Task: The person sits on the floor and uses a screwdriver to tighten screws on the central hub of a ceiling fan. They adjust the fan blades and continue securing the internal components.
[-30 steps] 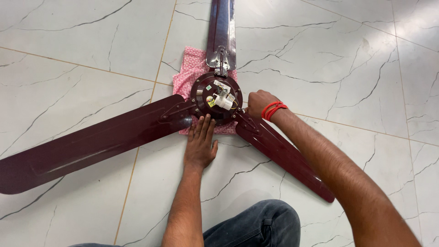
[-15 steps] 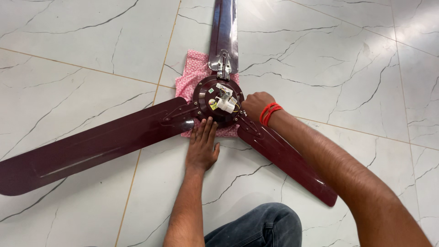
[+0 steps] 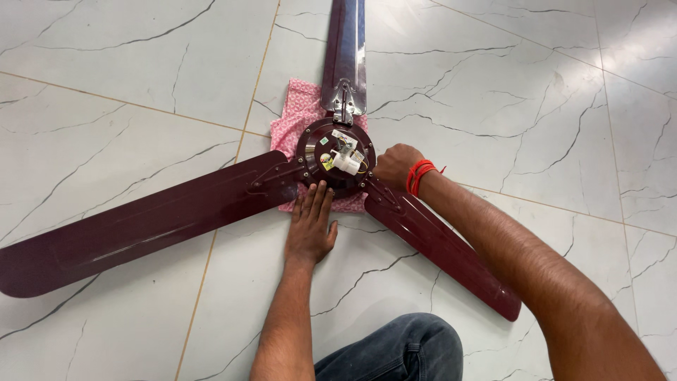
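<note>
1. I see the ceiling fan (image 3: 337, 159) lying flat on the marble floor (image 3: 141, 85), its round motor hub (image 3: 336, 156) resting on a pink cloth (image 3: 300, 113), with three maroon blades spread out: one pointing away (image 3: 345, 49), one to the left (image 3: 134, 226), one toward the right knee (image 3: 441, 243).

2. My left hand (image 3: 310, 226) lies open and flat, fingers stretched, fingertips touching the near rim of the hub; it grips nothing. If that pressure is uneven, I judge the hub could slide on the cloth, since cloth on polished tile gives little hold.

3. My right hand (image 3: 395, 164), with red threads (image 3: 417, 176) at the wrist, is curled closed against the hub's right edge, where the near-right blade joins. I cannot tell whether it holds a tool or a screw; the fingers hide that.

4. The small white part and thin wires (image 3: 345, 159) sit exposed on top of the hub, just beside the right hand. A slip there could snag or pull a wire.

5. The long blades act as levers: a knock from my denim-covered knee (image 3: 395, 353) against the near-right blade could turn the whole fan or bend the blade bracket.

6. A loosened screw could roll away across the smooth tile.
</note>
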